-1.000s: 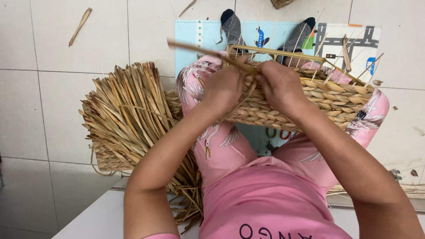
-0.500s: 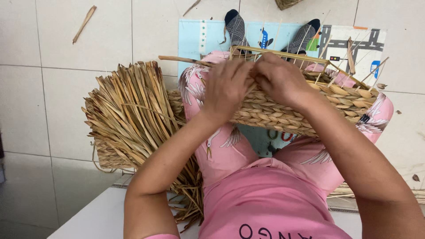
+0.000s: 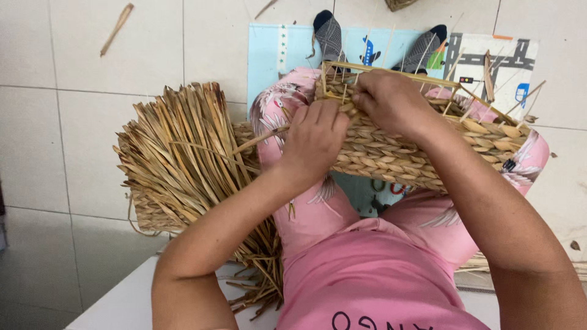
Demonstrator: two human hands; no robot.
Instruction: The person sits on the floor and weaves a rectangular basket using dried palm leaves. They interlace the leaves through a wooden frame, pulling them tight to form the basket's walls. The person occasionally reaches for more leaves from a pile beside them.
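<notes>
A half-woven straw basket (image 3: 391,156) lies across my lap on pink patterned trousers (image 3: 318,208), with thin upright stakes along its top rim. My left hand (image 3: 315,140) presses on the basket's near wall and pinches a loose straw strand (image 3: 260,139) that runs off to the left. My right hand (image 3: 391,101) grips the weave at the basket's top rim, fingers curled around strands there. The two hands are almost touching.
A big bundle of dried straw strips (image 3: 183,165) lies on the tiled floor at my left knee. A colourful play mat (image 3: 379,49) lies ahead under my socked feet (image 3: 330,33). A white surface edge (image 3: 122,302) shows bottom left. Loose straw bits (image 3: 116,27) lie on the tiles.
The basket has tipped so its rim faces up more. My left hand slid down onto the basket wall and now draws a strand leftward; my right hand stays on the rim.
</notes>
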